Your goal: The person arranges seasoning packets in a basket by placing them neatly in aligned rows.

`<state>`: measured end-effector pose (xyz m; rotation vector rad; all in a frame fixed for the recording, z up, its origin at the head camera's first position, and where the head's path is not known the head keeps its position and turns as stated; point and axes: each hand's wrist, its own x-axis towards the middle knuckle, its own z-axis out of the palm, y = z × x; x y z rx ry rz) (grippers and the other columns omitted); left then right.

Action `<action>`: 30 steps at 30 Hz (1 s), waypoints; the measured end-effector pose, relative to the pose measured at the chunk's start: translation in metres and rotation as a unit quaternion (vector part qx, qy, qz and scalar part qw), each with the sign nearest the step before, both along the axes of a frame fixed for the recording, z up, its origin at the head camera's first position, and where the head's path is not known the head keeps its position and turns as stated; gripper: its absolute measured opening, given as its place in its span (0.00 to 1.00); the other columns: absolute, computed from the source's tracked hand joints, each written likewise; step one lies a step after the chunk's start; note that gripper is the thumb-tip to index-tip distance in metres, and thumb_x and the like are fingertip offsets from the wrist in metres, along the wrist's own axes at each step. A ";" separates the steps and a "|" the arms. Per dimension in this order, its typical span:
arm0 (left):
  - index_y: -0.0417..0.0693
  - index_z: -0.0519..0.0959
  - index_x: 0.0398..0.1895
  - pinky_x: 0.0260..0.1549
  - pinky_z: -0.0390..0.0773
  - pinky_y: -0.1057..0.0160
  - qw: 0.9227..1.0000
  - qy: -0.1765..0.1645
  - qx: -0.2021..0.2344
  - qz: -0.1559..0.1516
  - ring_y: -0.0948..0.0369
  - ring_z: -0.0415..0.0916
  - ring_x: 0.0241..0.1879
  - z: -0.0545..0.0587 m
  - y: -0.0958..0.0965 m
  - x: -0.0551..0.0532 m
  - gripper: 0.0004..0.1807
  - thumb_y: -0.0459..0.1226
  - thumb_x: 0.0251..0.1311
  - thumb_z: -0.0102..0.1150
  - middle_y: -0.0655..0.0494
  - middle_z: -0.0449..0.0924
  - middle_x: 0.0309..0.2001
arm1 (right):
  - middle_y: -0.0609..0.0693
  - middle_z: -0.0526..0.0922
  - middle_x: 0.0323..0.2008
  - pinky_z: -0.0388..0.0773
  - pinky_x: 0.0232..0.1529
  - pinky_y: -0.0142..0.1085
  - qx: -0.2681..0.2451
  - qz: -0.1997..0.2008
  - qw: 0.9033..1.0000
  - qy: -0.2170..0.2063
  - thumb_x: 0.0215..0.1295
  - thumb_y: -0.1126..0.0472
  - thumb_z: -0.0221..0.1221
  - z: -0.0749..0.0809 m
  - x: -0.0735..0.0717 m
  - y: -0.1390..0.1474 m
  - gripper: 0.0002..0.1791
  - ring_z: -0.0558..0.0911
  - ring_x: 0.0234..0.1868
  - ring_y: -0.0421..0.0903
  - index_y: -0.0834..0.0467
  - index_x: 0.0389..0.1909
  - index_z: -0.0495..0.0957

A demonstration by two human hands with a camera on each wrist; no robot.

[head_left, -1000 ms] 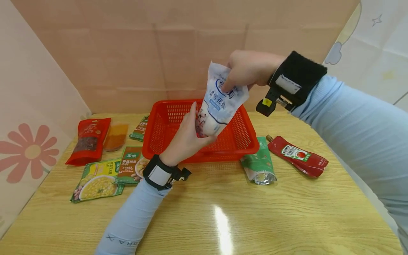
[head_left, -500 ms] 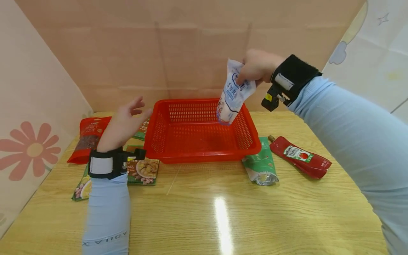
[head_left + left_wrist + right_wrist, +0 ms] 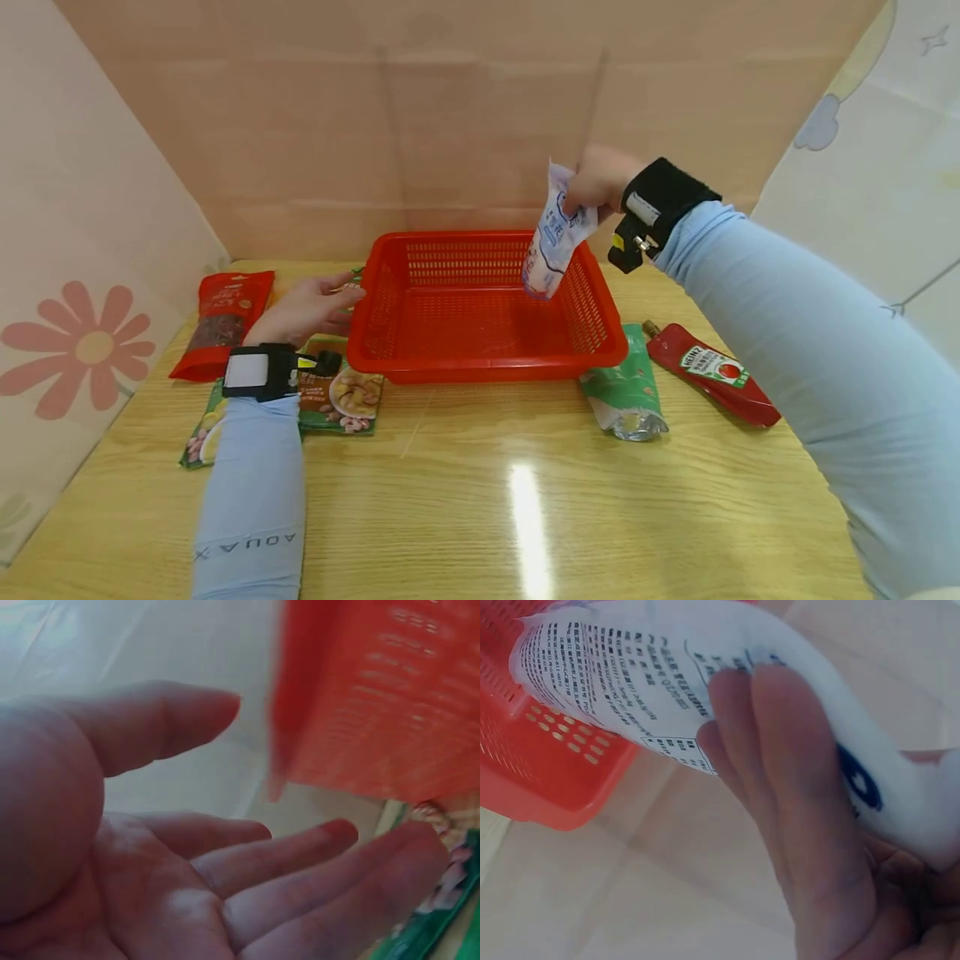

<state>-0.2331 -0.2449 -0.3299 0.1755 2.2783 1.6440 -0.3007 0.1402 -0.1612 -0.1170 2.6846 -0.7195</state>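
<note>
My right hand [image 3: 600, 179] grips the top of a white and blue bag of salt [image 3: 555, 237], which hangs tilted over the right side of the red plastic basket [image 3: 480, 367]. In the right wrist view, fingers [image 3: 795, 735] lie across the printed back of the bag. My left hand [image 3: 307, 307] is at the basket's left side, fingers extended toward its rim and holding nothing. The left wrist view shows its thumb and fingers spread apart, with the basket wall [image 3: 375, 712] just beyond them. Below that hand lies a brown and green food packet [image 3: 348, 396].
A red pouch [image 3: 225, 321] and a yellow-green packet [image 3: 204, 437] lie at the left, partly behind my left arm. At the right, a green foil pouch [image 3: 626, 387] sits against the basket's corner, beside a red Heinz ketchup pouch [image 3: 712, 375]. A wall stands behind the basket.
My left hand has let go of the salt bag and moved left, then lowered beside the basket. My right hand has carried the bag to the right and slightly down.
</note>
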 end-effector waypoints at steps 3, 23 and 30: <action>0.40 0.48 0.78 0.43 0.83 0.51 1.000 0.008 0.000 -0.014 0.51 0.84 0.45 -0.005 0.005 -0.002 0.38 0.44 0.74 0.51 0.32 0.70 0.64 | 0.70 0.74 0.57 0.83 0.45 0.48 0.003 -0.006 1.000 -0.001 0.69 0.67 0.56 -0.007 -0.003 0.001 0.24 0.80 0.52 0.64 0.73 0.62 0.68; 0.41 0.50 0.78 0.42 0.83 0.52 1.000 -0.006 0.028 0.010 0.53 0.85 0.44 -0.010 0.017 -0.005 0.35 0.41 0.74 0.50 0.34 0.75 0.59 | 0.67 0.74 0.55 0.83 0.43 0.51 0.012 -0.053 0.998 0.010 0.69 0.64 0.56 -0.051 -0.027 0.009 0.24 0.81 0.48 0.64 0.70 0.63 0.68; 0.41 0.51 0.78 0.42 0.83 0.52 0.999 -0.009 0.030 0.011 0.51 0.84 0.45 -0.010 0.018 -0.004 0.35 0.41 0.74 0.50 0.34 0.75 0.59 | 0.68 0.74 0.55 0.84 0.40 0.51 0.010 -0.061 0.998 0.004 0.68 0.65 0.57 -0.060 -0.033 0.012 0.25 0.81 0.49 0.65 0.70 0.63 0.66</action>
